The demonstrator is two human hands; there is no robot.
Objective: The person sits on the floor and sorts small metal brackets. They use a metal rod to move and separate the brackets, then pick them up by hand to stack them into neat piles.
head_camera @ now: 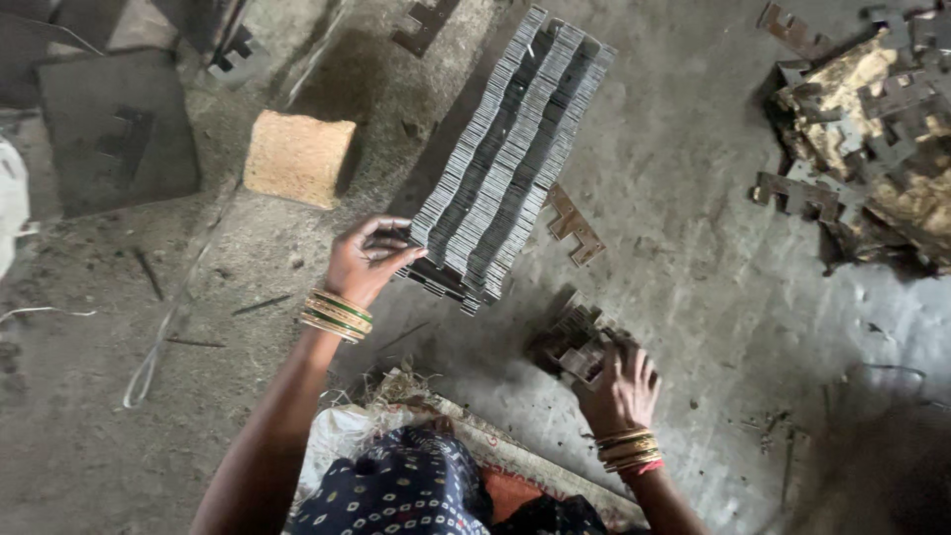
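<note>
A long row of stacked E-shaped metal plates (515, 139) lies on the concrete floor, running from the top centre down toward me. My left hand (369, 260) presses against the near end of that row, fingers curled on the end plates. My right hand (622, 388) rests on a small pile of dark metal plates (573, 342) on the floor, fingers spread over it. Both wrists carry gold and green bangles.
A tan block (297, 159) sits left of the stack. A single rusty plate (573, 226) lies right of the row. A heap of loose plates and scrap (872, 139) fills the top right. A dark flat slab (114, 129) lies top left. A woven mat (475, 436) lies under my knees.
</note>
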